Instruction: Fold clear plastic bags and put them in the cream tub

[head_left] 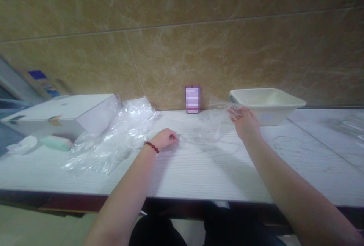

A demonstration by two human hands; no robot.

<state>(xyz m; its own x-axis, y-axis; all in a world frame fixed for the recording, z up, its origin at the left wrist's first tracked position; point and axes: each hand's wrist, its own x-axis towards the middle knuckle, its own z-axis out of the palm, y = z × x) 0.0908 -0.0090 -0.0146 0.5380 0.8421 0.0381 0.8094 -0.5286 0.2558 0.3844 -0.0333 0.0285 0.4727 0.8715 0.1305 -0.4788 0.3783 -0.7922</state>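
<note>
Pinching one end of some clear plastic film (217,122) between the curled, closed fingers of the left hand (163,139); meeting its other end with the half-spread fingers of the right hand (247,122), too blurred to tell whether gripping; spanning the space between both sets of fingers with that film, over the white bench (199,177). Just right of the right fingers, a cream basin (280,115) with a pale label (266,117), too faint to read; beyond and between both sets of fingers, upright near the tiled wall (176,48), a phone (192,99) with its screen blurred to blocks, nothing legible. Reaching forward with both forearms, angled inward from the near edge; wearing a dark red bracelet (151,146) behind the left fingers. Left of those fingers, a heap of crinkled clear plastic (113,136); farther left, touching that heap, a white box (59,109) with brownish tape at its edge; in front of the box, a pale green item (57,142), hard to identify; farthest left, beyond the box, blue patches (37,74), unreadable.
</note>
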